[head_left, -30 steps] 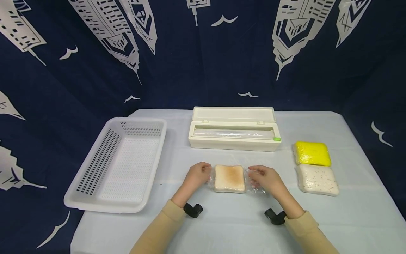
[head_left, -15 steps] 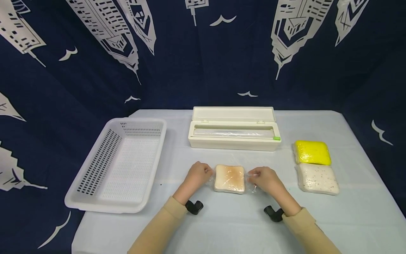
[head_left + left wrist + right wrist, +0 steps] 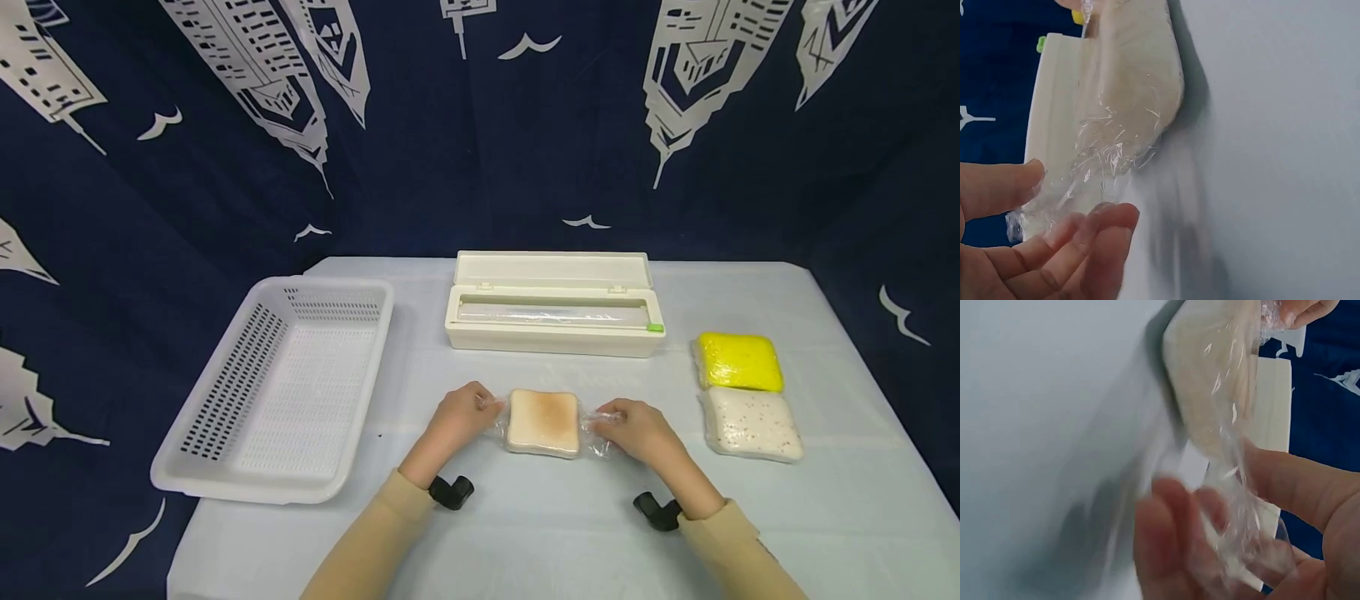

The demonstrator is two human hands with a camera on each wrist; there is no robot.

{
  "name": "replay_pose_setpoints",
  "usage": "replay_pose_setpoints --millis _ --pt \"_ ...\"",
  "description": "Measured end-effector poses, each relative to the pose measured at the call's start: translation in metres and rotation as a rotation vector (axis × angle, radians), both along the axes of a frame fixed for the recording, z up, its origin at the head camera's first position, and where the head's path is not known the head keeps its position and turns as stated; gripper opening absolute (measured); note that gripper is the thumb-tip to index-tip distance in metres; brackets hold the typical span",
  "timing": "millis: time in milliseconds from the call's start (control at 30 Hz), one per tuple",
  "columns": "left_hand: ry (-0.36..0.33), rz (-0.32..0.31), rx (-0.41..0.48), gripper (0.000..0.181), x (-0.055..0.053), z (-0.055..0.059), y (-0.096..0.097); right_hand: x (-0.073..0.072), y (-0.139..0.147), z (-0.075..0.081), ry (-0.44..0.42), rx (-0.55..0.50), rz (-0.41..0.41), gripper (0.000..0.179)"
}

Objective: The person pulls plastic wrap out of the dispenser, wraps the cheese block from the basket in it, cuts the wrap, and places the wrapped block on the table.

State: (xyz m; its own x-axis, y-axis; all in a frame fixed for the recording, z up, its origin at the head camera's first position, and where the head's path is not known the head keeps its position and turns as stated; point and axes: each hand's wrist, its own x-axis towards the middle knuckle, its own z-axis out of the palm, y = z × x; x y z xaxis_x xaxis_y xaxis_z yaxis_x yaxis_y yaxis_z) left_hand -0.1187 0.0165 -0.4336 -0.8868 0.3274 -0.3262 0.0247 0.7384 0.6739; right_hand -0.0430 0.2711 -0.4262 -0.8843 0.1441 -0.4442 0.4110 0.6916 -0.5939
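Observation:
A bread slice, browned on top, lies wrapped in clear cling film at the middle of the table. My left hand holds the gathered film end on the slice's left; in the left wrist view the crinkled film runs between thumb and fingers. On the other side, my right hand holds the right film end. The right wrist view has this film passing between the thumb and curled fingers. Neither hand touches the bread itself in the head view.
Behind the bread stands a cream cling film dispenser, lid raised, with a roll inside. A white perforated basket is at the left. A yellow wrapped block and a speckled white one lie at the right.
Both hands first moved slightly in towards the bread, then slightly apart again, with the film ends drawn outward between the fingers. The bread slice has stayed in place.

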Motion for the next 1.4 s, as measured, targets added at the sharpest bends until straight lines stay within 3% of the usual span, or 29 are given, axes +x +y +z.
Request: replay_pose_setpoints --millis 200,467,600,667,800,867,967,1067,1133,1267,1400 --pt "0.031 0.032 0.052 0.023 0.001 0.005 0.002 0.0 -0.002 -0.002 0.004 -0.124 -0.065 0.026" --pt "-0.011 0.08 0.132 0.028 0.005 0.01 0.014 -0.003 -0.006 0.002 0.023 -0.105 -0.061 0.026" --pt "0.041 0.056 0.146 0.028 0.015 0.01 0.029 -0.004 -0.008 0.001 0.035 -0.185 -0.071 0.029" --pt "0.124 0.016 0.144 0.026 0.025 0.007 0.036 -0.004 -0.01 0.0 0.036 -0.22 -0.083 0.03" --pt "0.401 -0.106 0.018 0.027 0.05 -0.003 0.049 -0.003 -0.012 -0.001 0.043 -0.253 -0.091 0.029" --pt "0.567 -0.174 -0.11 0.032 0.064 -0.009 0.054 -0.002 -0.012 -0.001 0.046 -0.275 -0.098 0.029" --pt "0.724 -0.275 -0.358 0.044 0.082 -0.016 0.062 0.0 -0.012 -0.002 0.047 -0.305 -0.116 0.028" --pt "0.743 -0.357 -0.541 0.053 0.094 -0.018 0.069 0.001 -0.012 -0.002 0.055 -0.329 -0.127 0.03" --pt "0.721 -0.396 -0.606 0.056 0.098 -0.018 0.072 0.002 -0.012 -0.004 0.055 -0.345 -0.132 0.03" --pt "0.68 -0.401 -0.612 0.057 0.103 -0.02 0.078 0.003 -0.011 -0.006 0.062 -0.364 -0.126 0.032" --pt "0.68 -0.406 -0.587 0.057 0.1 -0.019 0.078 0.003 -0.011 -0.006 0.065 -0.356 -0.123 0.032"
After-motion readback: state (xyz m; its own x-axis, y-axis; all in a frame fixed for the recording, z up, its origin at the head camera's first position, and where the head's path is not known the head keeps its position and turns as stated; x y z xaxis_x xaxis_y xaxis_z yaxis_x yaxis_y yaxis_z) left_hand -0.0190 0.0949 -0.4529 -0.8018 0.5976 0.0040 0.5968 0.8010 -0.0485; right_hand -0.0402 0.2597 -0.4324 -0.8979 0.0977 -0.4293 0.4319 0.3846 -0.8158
